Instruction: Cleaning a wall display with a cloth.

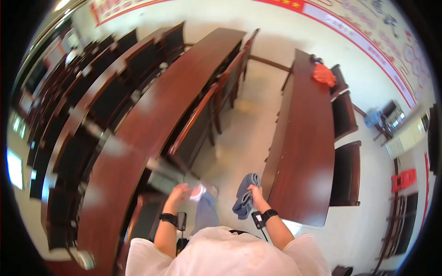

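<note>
My right hand is closed around a folded grey-blue cloth, which hangs beside the near left edge of the right-hand table. The cloth is rolled or doubled over in layers; what kind of item it is I cannot make out. My left hand is held out in front of me with its fingers apart and nothing in it. Near its fingertips shows a blurred pink and white thing, close to my foot. Each wrist wears a black strap with a small device.
Long dark-red wooden tables run in rows on the left, with black-backed chairs along them. An aisle of pale floor lies ahead. An orange-red bag or cloth rests at the right table's far end. A red plastic item stands far right.
</note>
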A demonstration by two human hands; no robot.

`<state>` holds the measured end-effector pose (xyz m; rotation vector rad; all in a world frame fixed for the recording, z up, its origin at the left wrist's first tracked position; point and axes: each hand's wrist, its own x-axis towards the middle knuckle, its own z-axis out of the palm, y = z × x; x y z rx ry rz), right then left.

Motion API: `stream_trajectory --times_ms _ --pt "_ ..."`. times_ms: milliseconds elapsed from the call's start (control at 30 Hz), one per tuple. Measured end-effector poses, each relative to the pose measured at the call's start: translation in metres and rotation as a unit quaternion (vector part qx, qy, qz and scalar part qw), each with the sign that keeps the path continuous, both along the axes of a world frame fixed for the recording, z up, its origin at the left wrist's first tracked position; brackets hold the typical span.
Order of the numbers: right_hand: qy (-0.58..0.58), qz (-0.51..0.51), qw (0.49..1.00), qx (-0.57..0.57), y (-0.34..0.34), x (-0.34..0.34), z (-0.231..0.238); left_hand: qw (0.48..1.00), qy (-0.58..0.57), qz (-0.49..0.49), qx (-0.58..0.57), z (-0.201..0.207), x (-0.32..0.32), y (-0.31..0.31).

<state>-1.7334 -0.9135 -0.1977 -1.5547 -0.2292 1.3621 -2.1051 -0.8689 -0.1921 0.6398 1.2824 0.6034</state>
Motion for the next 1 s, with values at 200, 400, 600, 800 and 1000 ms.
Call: stream_trajectory --times_ms 200,400,600,800,1000 --pt "-0.01 -0.105 0.994 0.02 0.073 0.061 -0.003 0.975 -0.005 -0.223 -0.017 0.063 0.17 0.157" --pt "0.025 -0.201 0.978 0.057 0.161 0.119 0.03 0.953 -0.011 -0.303 0.02 0.062 0.257 0.277" --pt "0.078 -0.242 0.965 0.059 0.248 0.204 -0.001 0.936 0.007 -0.351 -0.04 0.017 0.346 0.394" --pt "0.164 -0.213 0.961 0.066 0.381 0.314 0.02 0.937 0.016 -0.348 0.009 0.025 0.461 0.521" --pt "0.198 -0.172 0.964 0.034 0.515 0.404 0.084 0.936 0.039 -0.345 0.057 0.095 0.604 0.619"
